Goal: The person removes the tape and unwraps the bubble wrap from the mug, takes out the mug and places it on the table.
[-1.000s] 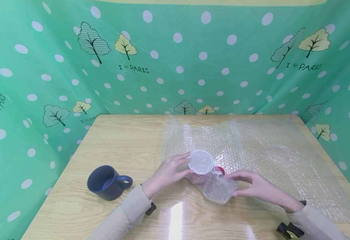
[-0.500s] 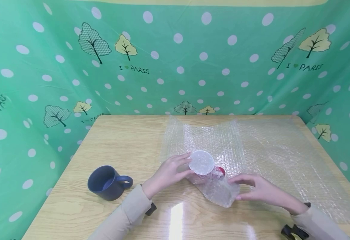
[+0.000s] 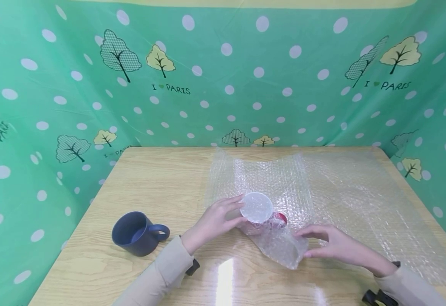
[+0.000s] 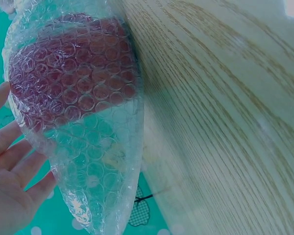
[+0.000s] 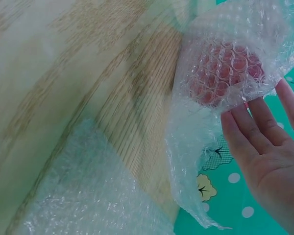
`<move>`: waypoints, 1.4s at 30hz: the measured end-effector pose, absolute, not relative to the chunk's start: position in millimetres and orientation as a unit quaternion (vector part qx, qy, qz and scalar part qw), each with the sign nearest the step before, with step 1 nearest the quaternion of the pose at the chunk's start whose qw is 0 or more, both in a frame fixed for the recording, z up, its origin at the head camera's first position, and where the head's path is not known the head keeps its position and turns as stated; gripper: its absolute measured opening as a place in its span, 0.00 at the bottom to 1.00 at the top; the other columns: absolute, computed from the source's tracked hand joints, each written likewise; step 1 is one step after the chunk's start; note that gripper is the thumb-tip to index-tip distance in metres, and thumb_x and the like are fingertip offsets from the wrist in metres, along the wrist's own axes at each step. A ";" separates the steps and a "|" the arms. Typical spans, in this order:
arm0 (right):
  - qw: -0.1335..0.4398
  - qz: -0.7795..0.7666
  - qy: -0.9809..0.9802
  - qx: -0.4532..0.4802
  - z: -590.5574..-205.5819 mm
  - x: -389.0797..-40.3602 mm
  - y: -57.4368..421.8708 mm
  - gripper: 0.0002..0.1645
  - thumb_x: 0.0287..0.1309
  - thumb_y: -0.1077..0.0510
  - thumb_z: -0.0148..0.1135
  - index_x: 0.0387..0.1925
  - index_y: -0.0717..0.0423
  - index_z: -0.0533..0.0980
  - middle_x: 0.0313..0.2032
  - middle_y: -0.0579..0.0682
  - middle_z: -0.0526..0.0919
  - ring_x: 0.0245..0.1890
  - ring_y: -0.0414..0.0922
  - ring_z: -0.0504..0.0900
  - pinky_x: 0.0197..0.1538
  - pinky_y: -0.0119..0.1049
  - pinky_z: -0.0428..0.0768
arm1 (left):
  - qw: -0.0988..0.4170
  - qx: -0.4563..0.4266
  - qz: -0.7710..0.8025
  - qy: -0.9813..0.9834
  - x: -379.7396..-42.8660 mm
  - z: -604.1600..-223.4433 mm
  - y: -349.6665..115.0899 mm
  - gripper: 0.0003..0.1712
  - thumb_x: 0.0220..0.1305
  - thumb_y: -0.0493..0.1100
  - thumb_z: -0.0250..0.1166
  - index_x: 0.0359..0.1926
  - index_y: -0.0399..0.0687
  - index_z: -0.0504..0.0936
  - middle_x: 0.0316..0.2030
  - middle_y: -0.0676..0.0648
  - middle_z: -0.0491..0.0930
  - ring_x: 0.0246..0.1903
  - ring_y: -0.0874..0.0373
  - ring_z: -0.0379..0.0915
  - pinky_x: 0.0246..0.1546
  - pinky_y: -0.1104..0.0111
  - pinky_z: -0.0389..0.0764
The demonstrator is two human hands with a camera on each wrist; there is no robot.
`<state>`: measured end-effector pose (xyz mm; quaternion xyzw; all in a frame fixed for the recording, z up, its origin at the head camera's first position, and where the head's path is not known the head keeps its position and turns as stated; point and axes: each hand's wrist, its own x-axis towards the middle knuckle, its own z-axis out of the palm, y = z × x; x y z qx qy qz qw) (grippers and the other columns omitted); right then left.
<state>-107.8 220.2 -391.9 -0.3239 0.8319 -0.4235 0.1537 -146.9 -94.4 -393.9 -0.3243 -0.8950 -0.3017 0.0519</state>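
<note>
A red mug (image 4: 73,73), seen through bubble wrap (image 4: 93,161), stands on the table with its white round end (image 3: 256,207) up. Red also shows at its right side in the head view. My left hand (image 3: 220,216) rests its fingertips against the mug's left side, its fingers fairly straight in the left wrist view. To the right, a loose flap of the wrap (image 3: 284,248) sticks out toward me. My right hand (image 3: 328,243) touches that flap, thumb and fingers spread widely apart. In the right wrist view its fingers (image 5: 250,129) are straight, tips right at the wrap.
A dark blue mug (image 3: 136,233) stands at the left of the wooden table (image 3: 161,170), handle toward the left forearm. A large sheet of bubble wrap (image 3: 360,204) covers the table's back and right. Green patterned cloth (image 3: 223,85) encloses the far side and both sides.
My right hand has drifted to the right and toward me, and the flap of wrap has spread out the same way. My left hand and the wrapped mug stay nearly still.
</note>
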 end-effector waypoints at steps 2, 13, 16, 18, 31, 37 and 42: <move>0.156 -0.423 0.831 -0.326 -391.4 -107.5 220.8 0.21 0.48 0.57 0.63 0.47 0.54 0.74 0.46 0.51 0.78 0.49 0.32 0.71 0.50 0.34 0.73 | 0.052 -0.325 -0.301 -0.895 -147.1 -394.2 -94.4 0.24 0.53 0.50 0.62 0.48 0.42 0.76 0.57 0.43 0.68 0.55 0.50 0.66 0.57 0.58 0.65; 0.168 -0.443 0.816 -0.332 -391.7 -105.3 224.7 0.21 0.48 0.59 0.63 0.47 0.56 0.74 0.46 0.49 0.77 0.48 0.31 0.71 0.51 0.28 0.71 | 0.048 -0.326 -0.307 -0.893 -147.2 -394.0 -94.4 0.24 0.53 0.49 0.62 0.49 0.41 0.76 0.57 0.43 0.67 0.55 0.49 0.65 0.57 0.56 0.64; 0.171 -0.445 0.813 -0.333 -392.8 -105.5 225.5 0.20 0.49 0.59 0.62 0.46 0.56 0.74 0.45 0.48 0.78 0.47 0.31 0.71 0.50 0.28 0.71 | 0.049 -0.326 -0.308 -0.893 -147.3 -394.1 -94.4 0.24 0.53 0.49 0.62 0.49 0.41 0.76 0.57 0.43 0.67 0.55 0.49 0.65 0.57 0.55 0.64; 0.174 -0.446 0.812 -0.335 -393.8 -105.6 226.3 0.19 0.49 0.59 0.62 0.46 0.56 0.74 0.45 0.48 0.78 0.47 0.31 0.71 0.50 0.28 0.71 | 0.050 -0.326 -0.308 -0.892 -147.4 -394.2 -94.3 0.24 0.53 0.49 0.62 0.49 0.41 0.76 0.57 0.43 0.67 0.55 0.49 0.65 0.57 0.55 0.64; 0.180 -0.425 0.821 -0.338 -399.0 -102.6 232.1 0.17 0.50 0.57 0.62 0.44 0.53 0.75 0.43 0.44 0.79 0.45 0.33 0.73 0.49 0.31 0.74 | 0.056 -0.327 -0.305 -0.893 -146.5 -394.3 -94.7 0.24 0.53 0.50 0.63 0.48 0.41 0.76 0.57 0.44 0.68 0.55 0.50 0.66 0.57 0.58 0.65; 0.193 -0.428 0.820 -0.327 -399.4 -100.6 231.8 0.16 0.50 0.56 0.61 0.44 0.51 0.75 0.43 0.43 0.78 0.45 0.33 0.73 0.48 0.31 0.74 | 0.057 -0.330 -0.303 -0.892 -146.8 -393.7 -94.8 0.24 0.53 0.49 0.63 0.49 0.41 0.76 0.57 0.43 0.68 0.54 0.50 0.66 0.57 0.59 0.65; 0.188 -0.422 0.823 -0.331 -401.4 -99.8 232.2 0.16 0.50 0.55 0.61 0.43 0.51 0.75 0.42 0.42 0.78 0.45 0.33 0.73 0.48 0.31 0.74 | 0.057 -0.328 -0.304 -0.893 -146.6 -393.4 -94.9 0.24 0.53 0.49 0.63 0.48 0.41 0.76 0.57 0.43 0.68 0.54 0.50 0.66 0.57 0.59 0.65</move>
